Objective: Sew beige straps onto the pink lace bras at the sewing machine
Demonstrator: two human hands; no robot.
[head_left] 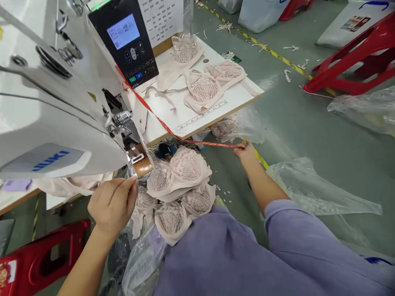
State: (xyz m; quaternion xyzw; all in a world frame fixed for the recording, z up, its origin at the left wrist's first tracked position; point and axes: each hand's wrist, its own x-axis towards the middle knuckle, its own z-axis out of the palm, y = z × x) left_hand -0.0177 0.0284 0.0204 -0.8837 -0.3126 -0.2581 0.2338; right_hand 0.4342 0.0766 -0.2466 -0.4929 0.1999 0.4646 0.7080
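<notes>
My right hand (pixel 247 154) is stretched out past the table edge, its fingers closed on a thin red ribbon (pixel 212 144). The ribbon runs taut from there across the table edge and up to the control panel. My left hand (pixel 111 201) is in a pinch just below the head of a white JUKI sewing machine (pixel 55 135), close to the presser foot (pixel 137 157). Whatever lies between those fingers is too small or hidden to make out. Several pale pink lace bras (pixel 188 166) are piled below the machine, by my lap.
More bras (pixel 205 88) lie on the white table (pixel 191 123), beside the control panel (pixel 125 39). Red stools (pixel 354 57) stand at the right and lower left. Plastic bags (pixel 321 189) and scraps lie on the floor, with pale bins (pixel 262 14) behind.
</notes>
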